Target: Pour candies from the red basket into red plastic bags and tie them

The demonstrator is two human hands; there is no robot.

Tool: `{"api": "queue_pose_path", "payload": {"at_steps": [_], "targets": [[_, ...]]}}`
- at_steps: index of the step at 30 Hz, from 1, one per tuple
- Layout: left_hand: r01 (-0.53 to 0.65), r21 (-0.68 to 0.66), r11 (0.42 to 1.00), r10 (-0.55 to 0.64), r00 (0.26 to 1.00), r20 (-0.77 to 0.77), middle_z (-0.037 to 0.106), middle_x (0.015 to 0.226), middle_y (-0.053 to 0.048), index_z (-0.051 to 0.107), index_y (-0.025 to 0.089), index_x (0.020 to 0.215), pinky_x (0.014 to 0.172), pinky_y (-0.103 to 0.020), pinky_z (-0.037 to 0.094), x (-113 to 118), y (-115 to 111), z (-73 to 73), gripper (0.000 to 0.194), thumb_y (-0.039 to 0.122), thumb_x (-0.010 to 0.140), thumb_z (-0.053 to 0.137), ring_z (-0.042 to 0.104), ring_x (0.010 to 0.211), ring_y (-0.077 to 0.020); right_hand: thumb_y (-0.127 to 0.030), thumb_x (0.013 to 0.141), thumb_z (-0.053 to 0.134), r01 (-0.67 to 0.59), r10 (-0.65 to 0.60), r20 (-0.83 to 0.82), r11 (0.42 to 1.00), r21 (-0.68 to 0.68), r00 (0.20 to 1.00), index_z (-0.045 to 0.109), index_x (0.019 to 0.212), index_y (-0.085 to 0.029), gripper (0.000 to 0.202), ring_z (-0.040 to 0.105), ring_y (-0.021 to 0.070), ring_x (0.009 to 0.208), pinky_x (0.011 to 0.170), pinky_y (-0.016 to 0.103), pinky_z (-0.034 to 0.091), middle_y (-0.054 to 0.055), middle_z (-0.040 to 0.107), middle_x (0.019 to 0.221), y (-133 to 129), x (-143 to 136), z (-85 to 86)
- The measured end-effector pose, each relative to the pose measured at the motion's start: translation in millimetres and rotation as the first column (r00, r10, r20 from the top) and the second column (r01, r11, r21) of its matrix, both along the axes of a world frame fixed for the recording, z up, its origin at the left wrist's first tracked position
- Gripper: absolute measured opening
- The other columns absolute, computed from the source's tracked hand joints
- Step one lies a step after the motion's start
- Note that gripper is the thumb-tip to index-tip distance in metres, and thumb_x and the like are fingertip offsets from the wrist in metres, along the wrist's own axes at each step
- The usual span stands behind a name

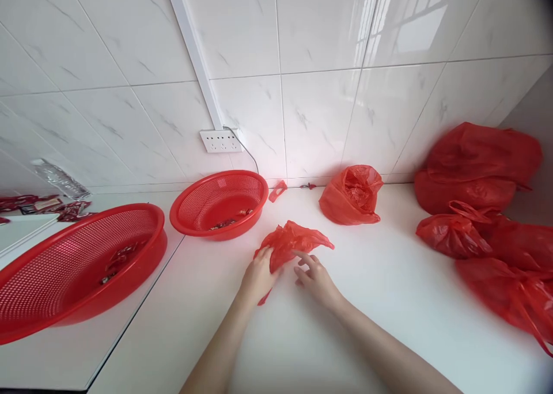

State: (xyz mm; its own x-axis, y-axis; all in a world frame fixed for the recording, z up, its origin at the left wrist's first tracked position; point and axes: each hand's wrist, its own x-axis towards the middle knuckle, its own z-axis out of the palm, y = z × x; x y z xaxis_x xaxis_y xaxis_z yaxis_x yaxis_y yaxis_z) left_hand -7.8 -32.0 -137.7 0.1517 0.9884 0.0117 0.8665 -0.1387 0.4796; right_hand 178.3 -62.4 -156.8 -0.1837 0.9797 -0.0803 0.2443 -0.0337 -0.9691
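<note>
A crumpled red plastic bag is on the white table in front of me. My left hand is closed on its left side, with part of the bag hanging below the fingers. To the right, my right hand has its fingers apart, and the index fingertip reaches the bag's edge. Whether that fingertip presses on the plastic I cannot tell. The bag looks thin and loose; its inside is hidden.
Two red perforated baskets, one behind and a larger one at left, hold small wrapped packets. An open red bag stands near the wall. Several full red bags crowd the right side. A power strip is on the wall.
</note>
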Motion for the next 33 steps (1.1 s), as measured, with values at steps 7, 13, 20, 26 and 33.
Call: {"api": "queue_pose_path", "payload": {"at_steps": [7, 13, 20, 26, 33], "targets": [[-0.049, -0.028, 0.998, 0.056, 0.842, 0.537, 0.072, 0.109, -0.011, 0.067, 0.015, 0.12, 0.091, -0.04, 0.052, -9, -6, -15.5, 0.038, 0.031, 0.09, 0.052, 0.068, 0.1, -0.0256, -0.032, 0.089, 0.054, -0.019, 0.04, -0.252, 0.996, 0.083, 0.967, 0.052, 0.136, -0.026, 0.048, 0.052, 0.0251, 0.129, 0.104, 0.045, 0.046, 0.01, 0.05, 0.14, 13, 12, -0.8], [-0.057, -0.232, 0.971, 0.225, 0.554, 0.801, 0.075, 0.103, -0.012, 0.071, 0.014, 0.113, 0.08, -0.036, 0.057, -12, -1, -6.5, 0.052, 0.045, 0.071, 0.076, 0.071, 0.092, -0.0263, -0.032, 0.093, 0.05, 0.011, -0.005, -0.018, 0.935, 0.356, 1.0, 0.052, 0.133, -0.026, 0.041, 0.054, 0.0236, 0.124, 0.101, 0.044, 0.048, 0.009, 0.054, 0.133, 7, 30, 5.9], [-0.552, 0.125, 0.825, 0.297, 0.611, 0.734, 0.072, 0.089, -0.005, 0.067, 0.019, 0.091, 0.078, -0.029, 0.052, -17, 1, 7.5, 0.031, 0.048, 0.082, 0.063, 0.067, 0.084, -0.0188, -0.028, 0.088, 0.05, 0.149, -0.178, 0.153, 0.971, 0.185, 0.972, 0.044, 0.129, -0.024, 0.042, 0.064, 0.0214, 0.1, 0.073, 0.033, 0.054, 0.009, 0.059, 0.12, 0, 38, 12.5], [-0.529, 0.433, 0.73, 0.33, 0.827, 0.455, 0.06, 0.063, 0.003, 0.063, 0.021, 0.088, 0.062, -0.024, 0.045, -23, 0, 44.5, 0.02, 0.04, 0.088, 0.057, 0.058, 0.058, -0.0125, -0.035, 0.094, 0.037, 0.089, -0.117, 0.614, 0.993, 0.076, 0.781, 0.056, 0.088, -0.022, 0.024, 0.058, 0.0182, 0.062, 0.056, 0.029, 0.04, 0.004, 0.063, 0.08, -7, 35, 30.6], [0.014, 0.692, 0.722, -0.054, 0.998, 0.035, 0.066, 0.1, -0.007, 0.061, 0.021, 0.114, 0.084, -0.029, 0.049, 23, -48, 86.0, 0.023, 0.021, 0.092, 0.052, 0.064, 0.093, -0.0189, -0.055, 0.098, 0.013, 0.103, -0.009, 0.511, 0.983, -0.155, 0.859, 0.047, 0.054, -0.021, 0.066, 0.054, 0.0166, 0.052, 0.062, 0.03, 0.042, 0.005, 0.06, 0.056, -12, 32, 44.9]]}}
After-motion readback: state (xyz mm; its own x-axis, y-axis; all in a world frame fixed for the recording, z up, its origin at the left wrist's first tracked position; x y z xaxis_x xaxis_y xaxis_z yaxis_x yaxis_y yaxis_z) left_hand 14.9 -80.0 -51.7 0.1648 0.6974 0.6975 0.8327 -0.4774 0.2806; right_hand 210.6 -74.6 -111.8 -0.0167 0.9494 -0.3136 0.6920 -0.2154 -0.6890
